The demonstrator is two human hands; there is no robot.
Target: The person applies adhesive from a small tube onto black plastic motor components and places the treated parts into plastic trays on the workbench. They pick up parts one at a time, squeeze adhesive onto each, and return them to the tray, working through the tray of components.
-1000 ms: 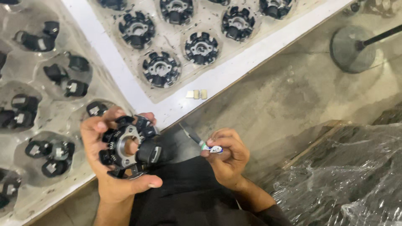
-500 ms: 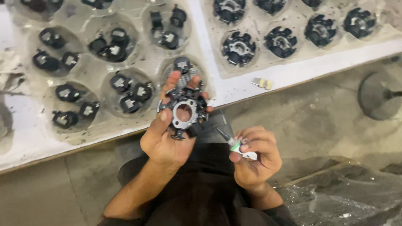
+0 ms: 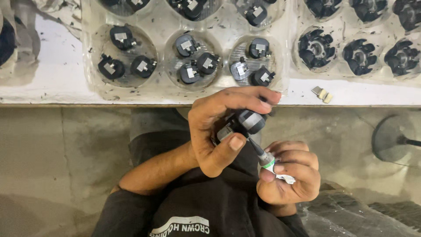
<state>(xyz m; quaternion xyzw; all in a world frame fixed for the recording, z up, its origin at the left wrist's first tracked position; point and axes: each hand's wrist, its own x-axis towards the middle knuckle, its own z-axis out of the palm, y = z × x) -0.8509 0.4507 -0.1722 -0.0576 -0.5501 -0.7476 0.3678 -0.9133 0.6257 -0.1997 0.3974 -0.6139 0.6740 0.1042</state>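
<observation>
My left hand [image 3: 219, 125] grips a black round part [image 3: 243, 123] with wound poles, held edge-on below the table edge. My right hand [image 3: 289, 175] is closed around a small tool [image 3: 263, 156] with a thin dark tip and a green band. The tip touches the underside of the part. Just above my hands, a clear plastic tray [image 3: 158, 87] holds small black pieces with silver tops in round pockets, two or three per pocket.
A second clear tray [image 3: 351, 74] at the upper right holds several black round parts, one per pocket. A small pale block [image 3: 322, 93] lies on the white table [image 3: 44, 74]. A round metal stand base [image 3: 394, 138] rests on the grey floor at right.
The view has shifted so the trays sit higher. My left hand has turned the part from face-up to edge-on and lowered it. My right hand has brought the tool tip up against it.
</observation>
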